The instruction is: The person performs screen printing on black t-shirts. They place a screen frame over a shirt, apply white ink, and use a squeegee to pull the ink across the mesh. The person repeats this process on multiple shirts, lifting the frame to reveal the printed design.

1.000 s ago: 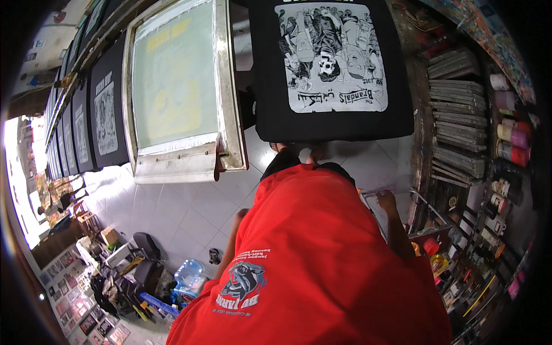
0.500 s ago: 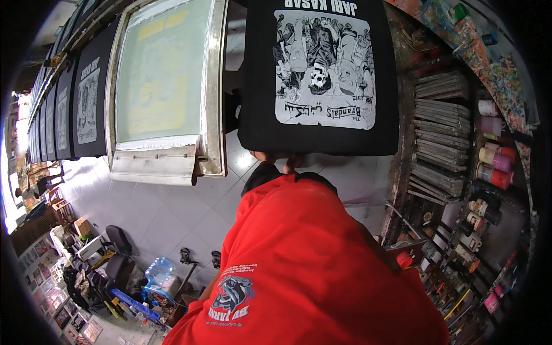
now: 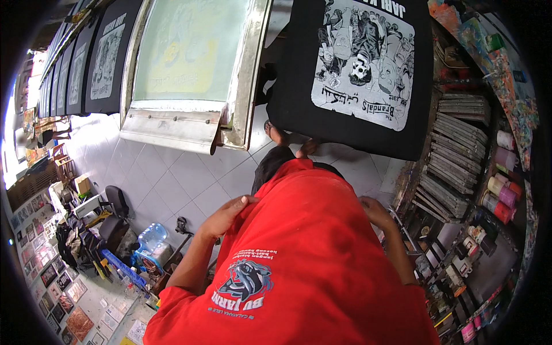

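My left hand (image 3: 231, 214) is closed at the left side of the red T-shirt (image 3: 299, 230) I wear, its fingers pinching the cloth. On the other side my right hand (image 3: 377, 213) holds the shirt's edge, with its fingers partly hidden. Beyond my feet, a black shirt (image 3: 286, 109) lies flat, with a black-and-white picture print (image 3: 368, 63) facing up. To its left stands a framed printing screen (image 3: 255, 75) with pale green mesh and a faint yellow image. A metal flap with rivets (image 3: 167, 127) runs along the screen's near end. Neither hand touches the screen or the black shirt.
More printed black shirts (image 3: 106, 63) line up at the far left. Stacked frames (image 3: 454, 149) and paint tubs (image 3: 499, 207) stand along the right. On the tiled floor (image 3: 172, 172) at left are a black chair (image 3: 117, 201) and a blue water jug (image 3: 152, 236).
Both my hands have come into view and taken hold of my red T-shirt at its sides. The view has shifted, so the screen and black shirt appear higher and farther right.
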Demonstrator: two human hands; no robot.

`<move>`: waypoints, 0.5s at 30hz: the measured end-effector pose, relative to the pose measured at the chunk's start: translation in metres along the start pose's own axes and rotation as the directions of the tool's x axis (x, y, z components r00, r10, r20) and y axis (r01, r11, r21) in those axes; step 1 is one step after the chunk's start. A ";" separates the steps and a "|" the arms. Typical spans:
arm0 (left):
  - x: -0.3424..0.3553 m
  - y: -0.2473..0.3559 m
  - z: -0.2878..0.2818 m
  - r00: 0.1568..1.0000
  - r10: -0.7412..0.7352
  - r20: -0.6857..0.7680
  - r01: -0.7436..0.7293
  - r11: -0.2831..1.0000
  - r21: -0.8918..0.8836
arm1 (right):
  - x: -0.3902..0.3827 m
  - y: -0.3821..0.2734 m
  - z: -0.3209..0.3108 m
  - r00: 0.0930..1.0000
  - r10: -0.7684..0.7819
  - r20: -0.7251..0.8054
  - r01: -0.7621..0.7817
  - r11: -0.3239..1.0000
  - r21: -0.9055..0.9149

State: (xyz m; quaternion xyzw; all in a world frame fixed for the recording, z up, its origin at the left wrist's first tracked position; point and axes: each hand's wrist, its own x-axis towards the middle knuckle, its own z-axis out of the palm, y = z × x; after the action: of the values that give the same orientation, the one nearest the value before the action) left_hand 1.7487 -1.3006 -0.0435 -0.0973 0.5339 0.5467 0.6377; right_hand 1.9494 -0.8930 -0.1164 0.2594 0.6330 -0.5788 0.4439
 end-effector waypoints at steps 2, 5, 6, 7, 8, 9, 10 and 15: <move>0.007 0.018 0.008 0.980 0.198 0.017 -0.198 0.980 0.014 | 0.016 0.015 0.005 0.990 -0.034 -0.136 0.042 0.998 0.057; 0.018 0.014 0.012 0.937 0.346 0.041 -0.346 0.907 0.239 | 0.015 0.003 0.013 0.980 -0.007 -0.201 0.011 1.000 0.023; 0.018 0.002 0.015 0.937 0.344 0.056 -0.343 0.883 0.321 | 0.014 0.002 0.014 0.980 -0.070 -0.184 0.072 0.997 0.007; 0.017 -0.011 0.017 0.937 0.341 0.070 -0.340 0.851 0.400 | 0.012 0.003 0.016 0.977 -0.133 -0.166 0.133 0.991 -0.009; 0.016 -0.023 0.016 0.950 0.296 0.095 -0.311 0.907 0.283 | 0.009 0.002 0.017 0.971 -0.195 -0.142 0.193 0.981 -0.025; 0.014 -0.034 0.012 0.938 0.340 0.072 -0.346 0.894 0.285 | 0.000 -0.009 0.019 0.983 -0.155 -0.097 0.163 0.983 0.082; 0.012 -0.043 0.008 0.922 0.383 0.049 -0.380 0.879 0.288 | -0.015 -0.023 0.020 0.992 -0.120 -0.047 0.127 0.974 0.187; -0.001 0.010 0.005 0.905 0.355 -0.235 -0.105 0.721 0.685 | -0.031 -0.011 0.006 0.986 -0.157 -0.060 0.168 0.946 0.279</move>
State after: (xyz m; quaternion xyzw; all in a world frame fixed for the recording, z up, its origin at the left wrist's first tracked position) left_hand 1.7432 -1.2942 -0.0357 0.1056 0.8038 0.3734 0.4509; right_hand 1.9564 -0.8951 -0.0838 0.2780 0.5711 -0.6929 0.3412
